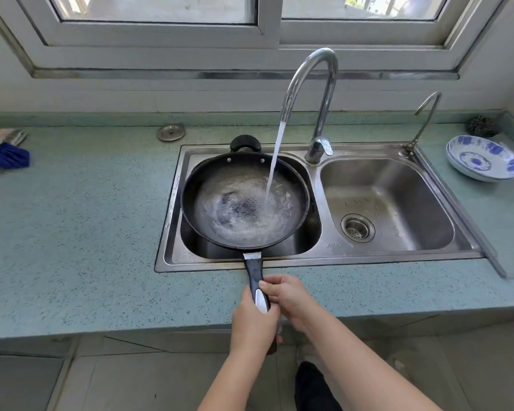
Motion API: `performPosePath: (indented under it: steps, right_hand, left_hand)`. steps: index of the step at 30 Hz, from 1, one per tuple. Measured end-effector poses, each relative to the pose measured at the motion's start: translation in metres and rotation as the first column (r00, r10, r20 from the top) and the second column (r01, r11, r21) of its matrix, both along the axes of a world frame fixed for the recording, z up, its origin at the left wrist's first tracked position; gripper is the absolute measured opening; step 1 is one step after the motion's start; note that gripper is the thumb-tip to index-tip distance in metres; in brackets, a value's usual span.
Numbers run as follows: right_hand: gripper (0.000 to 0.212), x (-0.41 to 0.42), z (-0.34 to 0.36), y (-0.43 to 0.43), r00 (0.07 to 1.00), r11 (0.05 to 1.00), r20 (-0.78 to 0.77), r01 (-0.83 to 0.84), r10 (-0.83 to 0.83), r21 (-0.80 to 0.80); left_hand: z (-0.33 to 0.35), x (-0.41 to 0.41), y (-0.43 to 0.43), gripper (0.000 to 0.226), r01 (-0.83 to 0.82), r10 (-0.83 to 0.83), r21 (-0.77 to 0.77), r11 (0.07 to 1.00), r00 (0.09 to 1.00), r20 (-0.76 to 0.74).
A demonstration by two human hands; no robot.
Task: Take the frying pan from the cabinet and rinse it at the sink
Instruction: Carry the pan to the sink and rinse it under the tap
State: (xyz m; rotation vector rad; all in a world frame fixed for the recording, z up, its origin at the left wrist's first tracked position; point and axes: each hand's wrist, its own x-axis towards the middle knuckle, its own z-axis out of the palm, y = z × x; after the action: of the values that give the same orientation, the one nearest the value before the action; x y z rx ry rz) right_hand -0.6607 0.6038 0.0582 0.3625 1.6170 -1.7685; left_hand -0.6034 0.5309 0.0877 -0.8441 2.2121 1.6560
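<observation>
Head view: the round black non-stick frying pan [245, 203] sat over the left basin of the stainless steel double sink [318, 256], its bowl nearly level and its long black-and-white handle [257, 280] reaching back over the front edge of the speckled green stone desk [77, 232]. Both hands were clenched on that handle: the left hand [254, 321] wrapped around its rear end, the right hand [288, 296] just ahead of it and touching it, fingers curled over the white part. A stream of water [275, 161] fell from the tall curved chrome tap [315, 93] onto the right side of the pan's inner surface, where it spread in a foamy, swirling sheet. A short black helper handle showed at the pan's far rim, against the back edge of the sink. The right basin held only its round drain strainer [357, 227]. A thin chrome side tap [425, 120] stood at the sink's far right corner. On the desk lay a round metal sink plug [170, 132] behind the left basin, stacked blue-and-white china bowls [484, 158] to the right with a dark scouring pad [482, 126] behind them, and a blue cloth [3, 155] at the far left. A white-framed window [264, 31] ran above.
</observation>
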Motion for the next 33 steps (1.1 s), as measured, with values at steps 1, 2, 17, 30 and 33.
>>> performPosePath:
  steps: [1, 2, 17, 30, 33]
  right_hand:
    - [0.014, 0.000, -0.001, 0.002, 1.000, 1.000, 0.006, 0.000, 0.000, 0.010]
    - [0.017, 0.000, 0.000, 0.003, 1.000, 1.000, 0.020, -0.002, 0.002, 0.011]
    - [0.010, -0.002, 0.001, 0.008, 0.997, 0.974, 0.077, 0.037, -0.020, -0.222]
    - [0.017, -0.007, 0.001, -0.005, 0.962, 0.871, 0.271, 0.128, 0.006, -0.474]
    - [0.012, -0.005, -0.002, -0.009, 0.959, 0.890, 0.284, 0.148, -0.022, -0.431]
  left_hand:
    - [-0.002, 0.000, 0.001, 0.021, -0.008, 0.009, 0.021, 1.000, 1.000, -0.002]
    - [-0.005, 0.000, 0.002, 0.022, -0.014, 0.014, 0.034, 0.999, 1.000, -0.005]
    - [-0.012, 0.007, -0.010, 0.018, -0.095, 0.152, 0.468, 0.879, 0.984, -0.087]
    - [-0.014, 0.013, -0.016, 0.039, -0.158, 0.220, 0.792, 0.589, 0.975, 0.031]
    - [-0.018, 0.017, -0.022, 0.046, -0.162, 0.191, 0.828, 0.537, 0.979, 0.068]
